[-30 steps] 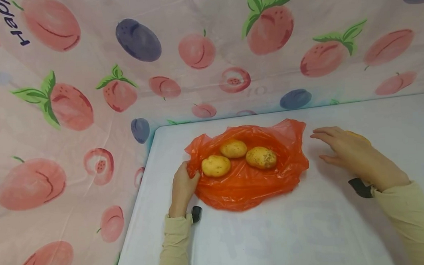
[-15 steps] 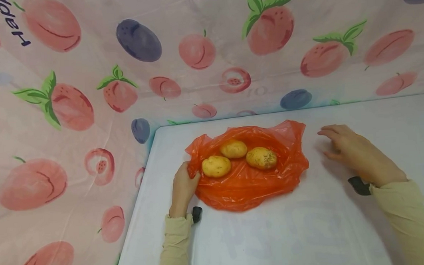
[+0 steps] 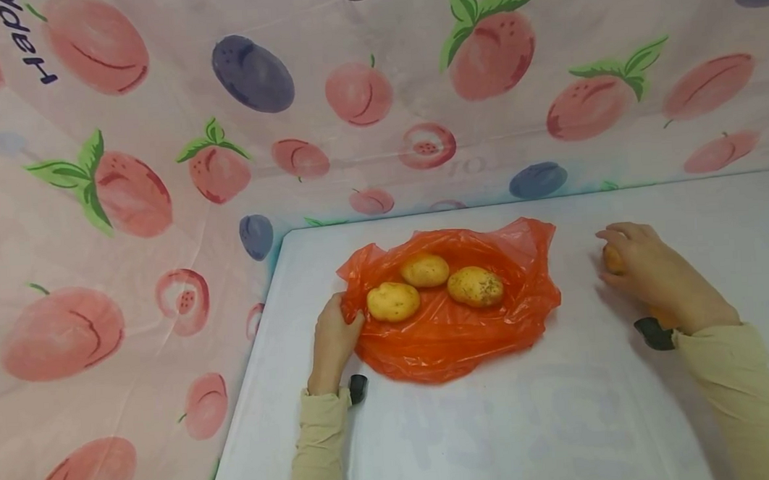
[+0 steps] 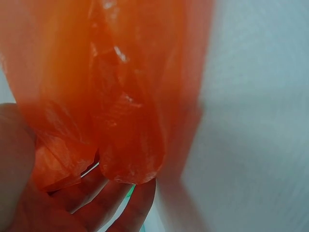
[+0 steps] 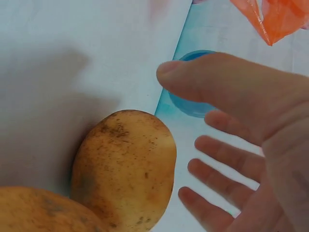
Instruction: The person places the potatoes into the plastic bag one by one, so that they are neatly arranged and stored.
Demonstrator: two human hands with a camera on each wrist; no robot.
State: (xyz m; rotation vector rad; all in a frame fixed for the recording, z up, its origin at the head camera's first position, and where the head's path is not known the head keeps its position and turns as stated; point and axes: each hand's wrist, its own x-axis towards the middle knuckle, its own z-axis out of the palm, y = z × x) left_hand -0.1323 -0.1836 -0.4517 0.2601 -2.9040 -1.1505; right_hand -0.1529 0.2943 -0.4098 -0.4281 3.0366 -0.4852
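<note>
An orange plastic bag (image 3: 455, 345) lies spread on the white table, and my left hand (image 3: 333, 337) pinches its left edge. In the left wrist view the bag (image 4: 128, 121) hangs against the curved fingers. Three potatoes rest on the bag: a left one (image 3: 393, 301), a back one (image 3: 424, 270) and a speckled right one (image 3: 475, 287). To the right, my right hand (image 3: 657, 273) hovers over another potato (image 3: 613, 259), largely hidden beneath it. In the right wrist view the thumb and spread fingers stand apart from this potato (image 5: 128, 169), with nothing held.
A further potato (image 5: 38, 212) shows at the lower corner of the right wrist view; part of it (image 3: 664, 317) peeks out below the right hand. A curtain printed with fruit (image 3: 361, 45) borders the table (image 3: 486, 438) at the back and left.
My right hand has shifted a little to the right, away from the bag, and a potato now shows between its thumb and fingers. The left hand and the bag have stayed put.
</note>
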